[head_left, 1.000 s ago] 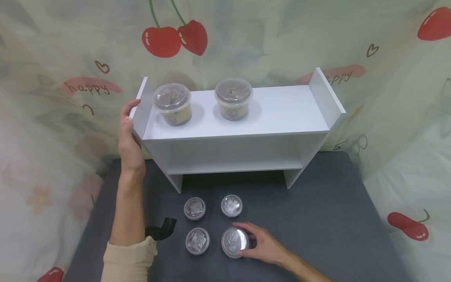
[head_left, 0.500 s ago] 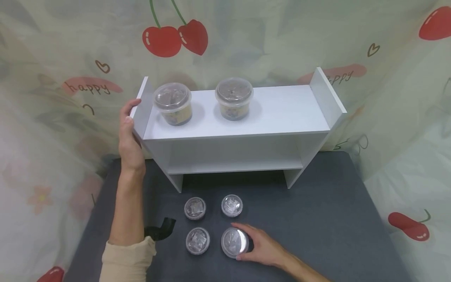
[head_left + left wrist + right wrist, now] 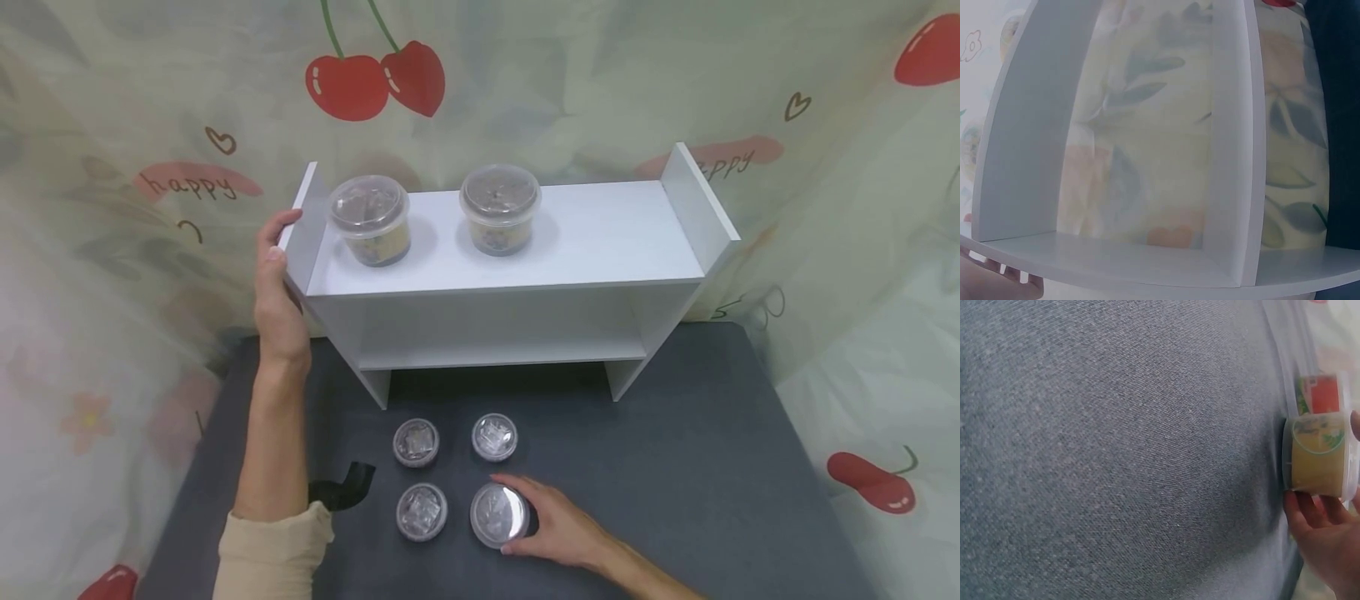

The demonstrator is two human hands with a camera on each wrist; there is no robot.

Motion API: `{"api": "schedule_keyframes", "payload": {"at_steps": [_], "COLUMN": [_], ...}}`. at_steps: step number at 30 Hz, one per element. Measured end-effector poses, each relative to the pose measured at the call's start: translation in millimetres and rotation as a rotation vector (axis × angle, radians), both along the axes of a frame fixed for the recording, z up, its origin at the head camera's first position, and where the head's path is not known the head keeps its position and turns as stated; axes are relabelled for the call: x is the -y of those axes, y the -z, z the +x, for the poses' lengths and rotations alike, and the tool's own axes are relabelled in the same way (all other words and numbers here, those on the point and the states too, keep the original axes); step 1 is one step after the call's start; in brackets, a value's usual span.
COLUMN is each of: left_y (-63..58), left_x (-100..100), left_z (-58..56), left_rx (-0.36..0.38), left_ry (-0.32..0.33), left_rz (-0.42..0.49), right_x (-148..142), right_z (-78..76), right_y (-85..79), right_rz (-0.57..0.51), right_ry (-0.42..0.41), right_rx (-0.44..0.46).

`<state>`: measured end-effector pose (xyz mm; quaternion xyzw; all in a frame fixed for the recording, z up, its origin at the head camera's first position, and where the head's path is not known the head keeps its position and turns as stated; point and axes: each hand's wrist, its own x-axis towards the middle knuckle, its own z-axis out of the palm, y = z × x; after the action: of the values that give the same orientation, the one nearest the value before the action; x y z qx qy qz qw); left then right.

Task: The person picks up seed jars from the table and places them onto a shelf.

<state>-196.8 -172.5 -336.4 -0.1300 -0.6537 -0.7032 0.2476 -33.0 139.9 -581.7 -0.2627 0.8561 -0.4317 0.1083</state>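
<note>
My left hand (image 3: 279, 292) grips the left side panel of a white two-tier shelf (image 3: 600, 242); its fingers (image 3: 1013, 275) show at the panel's edge in the left wrist view. Low in the head view, my right hand (image 3: 558, 525) holds a round clear-lidded plastic tub (image 3: 497, 517) between thumb and fingers. That tub shows a yellowish side with a green ring (image 3: 1319, 453) in the right wrist view, close against the grey cloth. Two lidded tubs stand on the shelf's top board, one at the left (image 3: 371, 221) and another near the middle (image 3: 501, 210).
Three more lidded tubs stand on the dark table (image 3: 675, 467): one front left (image 3: 422, 512), one back left (image 3: 416, 442), one back right (image 3: 495, 437). A black strip (image 3: 345, 487) lies beside the left forearm. A cherry-printed curtain (image 3: 525, 83) hangs behind the shelf.
The right hand's fingers have shifted slightly leftward round the tub, which stays almost in place. The left hand keeps its grip on the shelf, and the other tubs have not moved.
</note>
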Motion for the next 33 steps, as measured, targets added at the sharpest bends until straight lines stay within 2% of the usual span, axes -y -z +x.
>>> {"api": "schedule_keyframes", "payload": {"at_steps": [14, 22, 29, 33], "left_y": [0.0, 1.8, 0.4, 1.0], "left_x": [-0.5, 1.0, 0.4, 0.3], "left_z": [-0.5, -1.7, -0.3, -1.3], "left_rx": [-0.01, 0.0, -0.004, -0.006], "left_ry": [0.011, 0.006, 0.01, 0.01], "left_rz": [0.021, 0.002, 0.024, 0.019], "right_x": [-4.8, -11.0, -15.8, -18.7], "right_z": [-5.3, -11.9, -19.2, -21.4], "right_y": [-12.4, -25.9, -37.7, -41.0], "right_rz": [-0.021, -0.05, -0.05, -0.056], "right_ry": [0.003, -0.002, -0.012, -0.022], "right_rx": [-0.01, -0.029, -0.038, -0.073]}}
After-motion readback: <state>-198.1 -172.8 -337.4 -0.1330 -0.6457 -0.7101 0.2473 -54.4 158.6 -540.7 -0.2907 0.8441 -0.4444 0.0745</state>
